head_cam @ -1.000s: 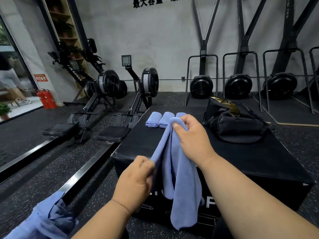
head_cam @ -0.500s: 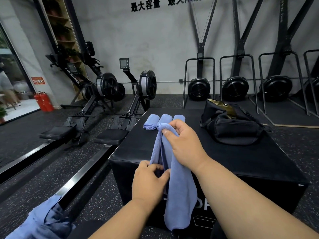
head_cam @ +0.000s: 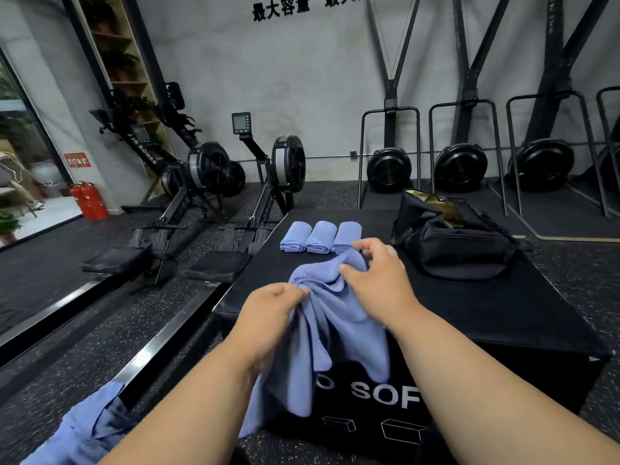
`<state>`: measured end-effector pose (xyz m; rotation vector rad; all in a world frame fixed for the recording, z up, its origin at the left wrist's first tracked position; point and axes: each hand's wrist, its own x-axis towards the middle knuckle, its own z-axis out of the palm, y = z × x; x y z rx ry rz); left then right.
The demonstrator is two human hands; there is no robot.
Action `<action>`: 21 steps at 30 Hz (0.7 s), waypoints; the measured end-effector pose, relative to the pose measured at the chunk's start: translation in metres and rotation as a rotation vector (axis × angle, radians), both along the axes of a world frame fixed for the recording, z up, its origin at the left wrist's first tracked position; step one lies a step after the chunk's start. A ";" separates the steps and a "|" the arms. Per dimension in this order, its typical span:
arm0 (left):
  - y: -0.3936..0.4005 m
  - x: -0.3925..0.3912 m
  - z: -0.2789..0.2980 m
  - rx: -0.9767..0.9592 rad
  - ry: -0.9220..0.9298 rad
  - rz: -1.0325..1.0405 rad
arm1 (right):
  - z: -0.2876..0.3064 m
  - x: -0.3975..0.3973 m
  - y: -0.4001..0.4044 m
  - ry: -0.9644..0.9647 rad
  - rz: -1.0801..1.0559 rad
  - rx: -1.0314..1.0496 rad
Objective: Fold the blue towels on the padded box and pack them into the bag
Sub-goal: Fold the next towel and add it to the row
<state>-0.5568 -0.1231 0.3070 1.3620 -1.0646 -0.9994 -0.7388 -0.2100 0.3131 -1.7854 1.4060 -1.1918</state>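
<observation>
While both hands work the same cloth, the fingers tell the story: the left hand (head_cam: 271, 308) pinches a gathered fold of the blue towel (head_cam: 335, 323) between thumb and curled fingertips, and the right hand (head_cam: 375, 273) hooks its bent fingers over the bunched top edge, thumb pressed into the fabric. Neither hand is flat; both are closed round cloth. The towel lies rumpled at the near edge of the padded box (head_cam: 503, 317), its lower half hanging down the front face. To fold it well, I'd say the corners want finding first, then the cloth drawn taut and laid flat on the top before halving. Three folded towels (head_cam: 320, 236) sit in a row toward the far left edge, with the black bag (head_cam: 459, 243) at the far right corner, apart from them. More blue cloth (head_cam: 84, 427) lies on the floor, near left.
</observation>
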 end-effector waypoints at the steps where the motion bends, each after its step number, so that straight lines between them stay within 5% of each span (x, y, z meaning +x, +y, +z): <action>1: -0.003 -0.001 0.005 0.016 0.097 0.001 | -0.002 0.003 0.002 0.050 -0.010 -0.011; 3: -0.009 -0.002 0.012 0.038 0.202 0.019 | -0.001 0.007 0.006 0.047 0.019 -0.036; 6: -0.017 0.000 0.020 0.037 0.234 0.072 | 0.004 0.011 0.019 -0.077 0.340 0.087; 9: -0.022 0.001 0.028 0.041 0.286 0.146 | -0.002 0.015 0.028 0.004 0.536 0.137; 15: -0.018 0.005 0.035 0.049 0.323 0.217 | -0.012 0.014 0.022 0.075 0.423 0.071; 21: -0.012 0.009 0.037 0.064 0.454 0.196 | -0.008 0.016 0.026 -0.070 0.368 -0.015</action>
